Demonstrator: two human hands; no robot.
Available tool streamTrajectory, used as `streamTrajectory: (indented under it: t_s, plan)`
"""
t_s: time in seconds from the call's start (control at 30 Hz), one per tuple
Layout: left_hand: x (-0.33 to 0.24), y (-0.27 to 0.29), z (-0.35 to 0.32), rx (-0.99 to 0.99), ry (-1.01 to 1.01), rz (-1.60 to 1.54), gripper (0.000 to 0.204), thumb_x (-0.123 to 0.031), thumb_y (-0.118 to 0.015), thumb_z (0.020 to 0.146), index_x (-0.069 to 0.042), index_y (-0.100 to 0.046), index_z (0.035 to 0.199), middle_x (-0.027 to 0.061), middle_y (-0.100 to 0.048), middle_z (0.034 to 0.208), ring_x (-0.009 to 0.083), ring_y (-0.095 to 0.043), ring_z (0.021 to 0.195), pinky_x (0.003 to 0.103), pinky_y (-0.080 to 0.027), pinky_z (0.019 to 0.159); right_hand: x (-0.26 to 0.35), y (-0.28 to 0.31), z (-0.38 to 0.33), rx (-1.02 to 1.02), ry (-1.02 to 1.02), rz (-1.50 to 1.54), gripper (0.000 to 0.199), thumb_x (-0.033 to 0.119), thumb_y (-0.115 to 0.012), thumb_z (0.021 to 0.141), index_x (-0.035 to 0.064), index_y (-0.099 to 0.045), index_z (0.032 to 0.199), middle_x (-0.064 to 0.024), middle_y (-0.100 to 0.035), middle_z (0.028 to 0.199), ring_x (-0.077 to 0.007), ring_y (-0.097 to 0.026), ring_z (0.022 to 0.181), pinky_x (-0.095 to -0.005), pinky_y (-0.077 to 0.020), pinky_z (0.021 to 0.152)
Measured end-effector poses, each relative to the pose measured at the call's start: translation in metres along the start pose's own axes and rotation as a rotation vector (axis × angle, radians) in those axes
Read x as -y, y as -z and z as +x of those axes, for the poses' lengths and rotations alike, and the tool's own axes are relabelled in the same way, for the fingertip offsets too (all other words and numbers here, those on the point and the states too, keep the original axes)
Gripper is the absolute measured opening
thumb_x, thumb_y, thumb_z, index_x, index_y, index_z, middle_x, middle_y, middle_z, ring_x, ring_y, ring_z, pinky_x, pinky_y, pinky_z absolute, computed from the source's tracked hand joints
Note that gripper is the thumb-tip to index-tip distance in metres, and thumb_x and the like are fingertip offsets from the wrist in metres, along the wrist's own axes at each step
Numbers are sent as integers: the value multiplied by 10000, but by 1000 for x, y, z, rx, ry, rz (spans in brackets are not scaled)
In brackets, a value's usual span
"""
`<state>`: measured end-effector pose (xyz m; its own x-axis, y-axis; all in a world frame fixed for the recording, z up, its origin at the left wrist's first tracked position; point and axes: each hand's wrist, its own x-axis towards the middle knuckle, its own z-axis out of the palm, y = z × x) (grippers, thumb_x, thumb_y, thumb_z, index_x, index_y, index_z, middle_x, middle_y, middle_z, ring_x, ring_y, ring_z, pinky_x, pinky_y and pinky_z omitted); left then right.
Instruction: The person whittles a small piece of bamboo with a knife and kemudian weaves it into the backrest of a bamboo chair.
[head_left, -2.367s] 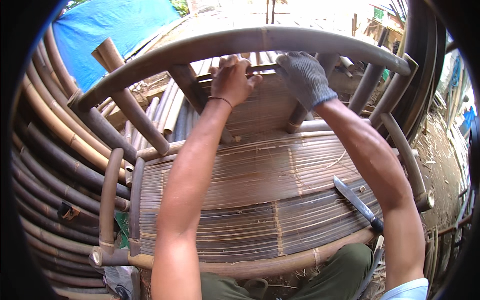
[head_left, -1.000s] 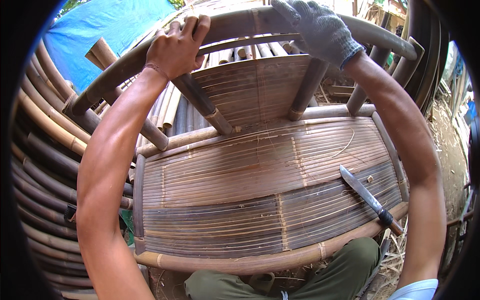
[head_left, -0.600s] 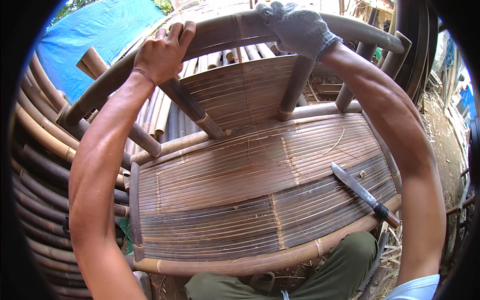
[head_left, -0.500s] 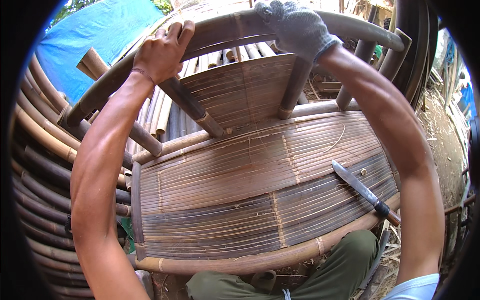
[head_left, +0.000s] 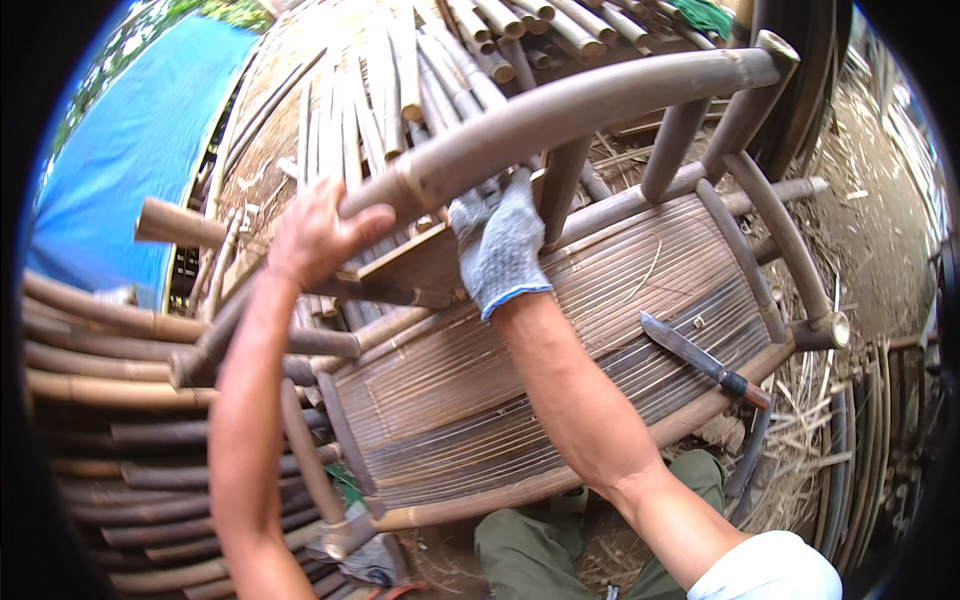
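A bamboo bench with a slatted seat (head_left: 430, 420) stands before me, its thick curved top rail (head_left: 560, 110) running across the backrest. My bare left hand (head_left: 325, 235) is closed over the left part of that rail, thumb lying along it. Below the rail, my right hand (head_left: 500, 245) in a grey knitted glove is at the upper edge of the slatted back panel (head_left: 405, 255). Its fingers look curled over that edge, though the rail partly hides them. A large knife (head_left: 690, 350) with a dark-wrapped wooden handle lies on the right of the seat.
Cut bamboo poles (head_left: 420, 80) lie behind the bench. More dark and tan poles (head_left: 130, 370) are stacked at the left, beneath a blue tarp (head_left: 130, 140). Shavings (head_left: 800, 430) litter the ground at the right. My green-trousered knees (head_left: 525, 545) are close to the front rail.
My right hand has left the top rail and come down to the back panel, toward the middle. My left hand stays on the rail, and the view has turned so the bench appears tilted.
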<state>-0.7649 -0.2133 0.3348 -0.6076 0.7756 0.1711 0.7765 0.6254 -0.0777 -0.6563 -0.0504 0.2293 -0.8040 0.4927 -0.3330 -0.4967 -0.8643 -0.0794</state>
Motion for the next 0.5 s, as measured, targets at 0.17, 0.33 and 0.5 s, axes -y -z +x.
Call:
streamTrajectory:
  t_s: [0.17,0.33,0.5]
  plan:
    - [-1,3,-2,35,-73,-67,754,-735,-667,789,2,-575,919,199,-577,975,400,-601,940,487,-505,808,-12,-15,26,-250,114,136,690,640,-551,954,62,-561,1332,-77,-652,1219,-233,-659,1041,-390,-548,889]
    - [-22,1,11,162,-62,-156,702,-676,-654,837,20,-579,897,217,-564,959,419,-579,953,501,-475,818,-22,19,45,-444,333,-100,853,758,-429,944,-20,-636,1226,-93,-700,1036,-217,-665,906,-359,-534,760]
    - [-4,4,9,83,-108,-118,673,-648,-644,859,19,-600,937,218,-583,991,424,-592,959,513,-470,818,-30,-17,27,-578,322,-473,905,749,-354,968,-84,-688,1084,-146,-704,877,-219,-669,827,-365,-517,719]
